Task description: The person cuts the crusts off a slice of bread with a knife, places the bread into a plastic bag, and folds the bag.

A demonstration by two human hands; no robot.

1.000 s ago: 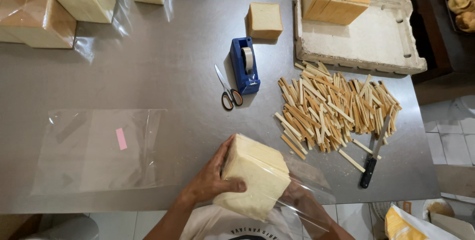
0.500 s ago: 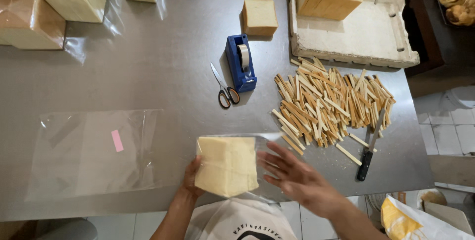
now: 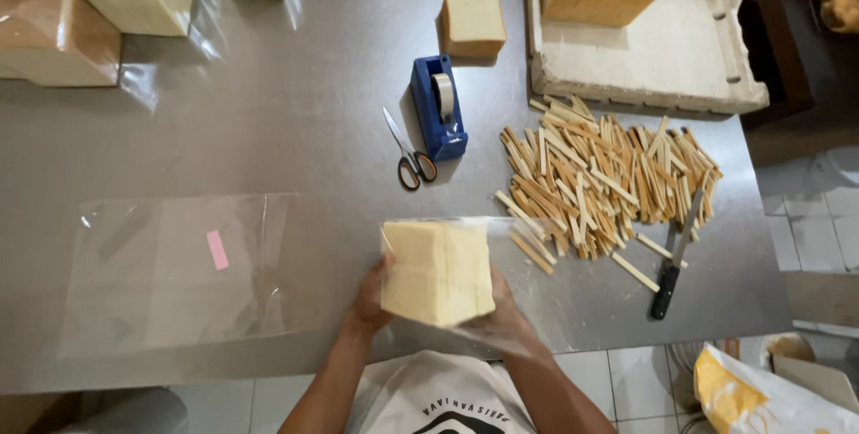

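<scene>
A pale, crustless block of sliced bread (image 3: 438, 270) stands near the table's front edge inside a clear plastic bag (image 3: 501, 230) whose mouth faces right. My left hand (image 3: 371, 295) grips the block's left side. On the right side, my right hand (image 3: 506, 309) holds the block through the bag film. Both hands are partly hidden behind the bread.
A stack of clear bags with a pink strip (image 3: 179, 268) lies at left. Scissors (image 3: 407, 152) and a blue tape dispenser (image 3: 438, 107) sit mid-table. Bread crust strips (image 3: 604, 179) and a knife (image 3: 676, 259) lie right. Bagged loaves (image 3: 89, 4) stand far left, a tray (image 3: 680, 49) with bread far right.
The bread block has been turned upright and is now in the bag. My right hand, out to the right half a second ago, has come back onto the block's right side.
</scene>
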